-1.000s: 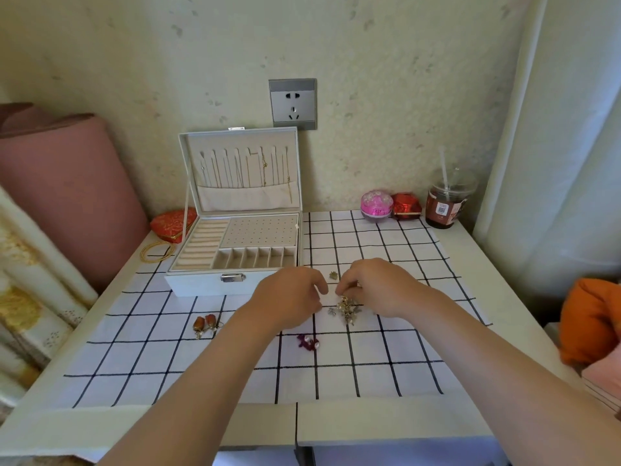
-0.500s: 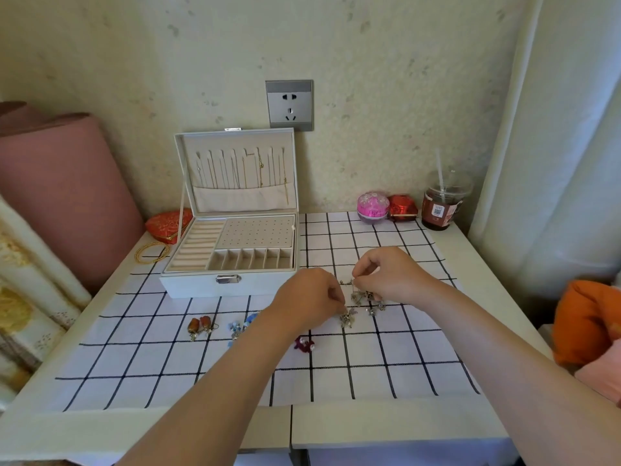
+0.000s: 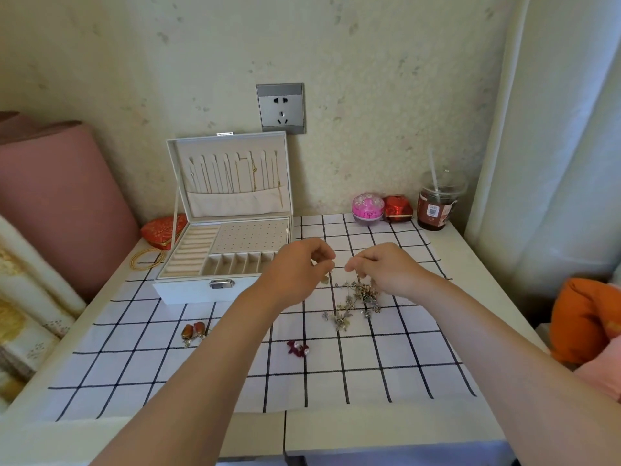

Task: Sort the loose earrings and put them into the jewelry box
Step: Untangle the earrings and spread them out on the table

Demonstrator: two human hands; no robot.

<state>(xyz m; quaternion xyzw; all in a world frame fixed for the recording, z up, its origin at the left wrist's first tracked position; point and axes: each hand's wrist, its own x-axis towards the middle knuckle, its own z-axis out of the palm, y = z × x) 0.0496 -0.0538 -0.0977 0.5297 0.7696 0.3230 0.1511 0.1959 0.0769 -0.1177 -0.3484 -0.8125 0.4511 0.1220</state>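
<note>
While both hands hover just right of the open jewelry box [image 3: 184, 291], the left hand [image 3: 300, 268] pinches a small earring [image 3: 324, 280] and the right hand [image 3: 388, 268] pinches a piece rising from the silver earring tangle [image 3: 357, 299] lying right of the box; a brown pair [image 3: 193, 330] lies in front of the box, a red pair [image 3: 297, 348] farther front and right

A home bedroom corner: papered wall with socket [image 3: 281, 108], curtain [image 3: 551, 136], small cloth-covered table [image 3: 477, 264].
</note>
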